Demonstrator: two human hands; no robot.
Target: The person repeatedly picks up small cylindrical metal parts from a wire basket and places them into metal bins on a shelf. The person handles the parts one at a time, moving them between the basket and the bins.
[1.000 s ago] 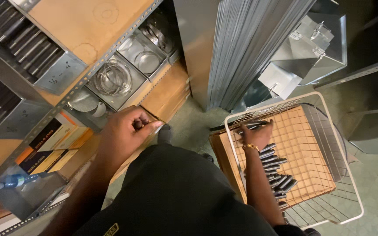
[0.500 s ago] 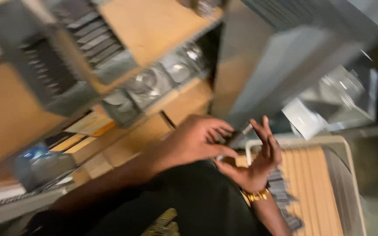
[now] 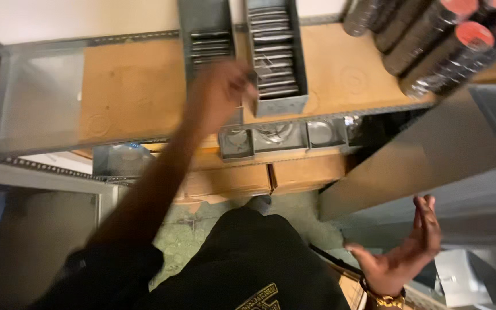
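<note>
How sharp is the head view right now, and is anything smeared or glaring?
Head view: the raised left hand and forearm are motion-blurred, its grip unreadable; the open right hand is fairly sharp; the grey metal tray of stacked parts is soft but readable; no strong glare shows on the brown wooden shelf.

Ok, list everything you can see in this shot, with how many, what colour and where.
Metal trays: two, grey, long, holding stacked flat metal pieces, on the upper shelf.
Shelf board: one, tan wood in a grey metal frame.
Rolls: several, dark with red ends, top right.
Small bins: three, grey, square, at the lower shelf's front edge.
Cardboard boxes: two, brown, under the bins.
Sheet-metal panels: grey, leaning at right.
Left hand: blurred, raised at the left tray; whether it grips anything is unclear.
Right hand: open, empty, gold bracelet at the wrist.
</note>
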